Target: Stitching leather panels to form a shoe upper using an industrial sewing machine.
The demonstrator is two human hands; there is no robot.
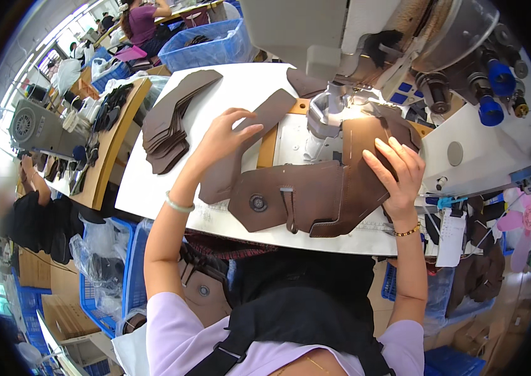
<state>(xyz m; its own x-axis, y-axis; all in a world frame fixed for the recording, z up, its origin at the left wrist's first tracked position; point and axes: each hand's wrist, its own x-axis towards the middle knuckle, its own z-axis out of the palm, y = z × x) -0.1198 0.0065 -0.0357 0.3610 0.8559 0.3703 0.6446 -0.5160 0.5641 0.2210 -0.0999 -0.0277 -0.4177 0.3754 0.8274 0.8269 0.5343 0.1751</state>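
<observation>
A stitched brown leather panel (290, 188) lies on the white machine table, with a round dark emblem (257, 202) and a narrow strap loop (289, 212) on it. Its right part reaches up under the head of a sewing machine (325, 116). On that part my right hand (401, 172) rests, fingers stretched out and slightly spread. My left hand (231, 135) is open, thumb apart from the fingers, over a flat brown leather piece (272, 113) left of the machine head. Whether its fingertips touch the piece, I cannot tell.
A fanned stack of brown leather pieces (168, 128) lies at the table's left. Blue crates (206, 44) stand behind and beside the table. A pink fan (529, 220) is at the right edge. Other people sit at benches at the left and far back.
</observation>
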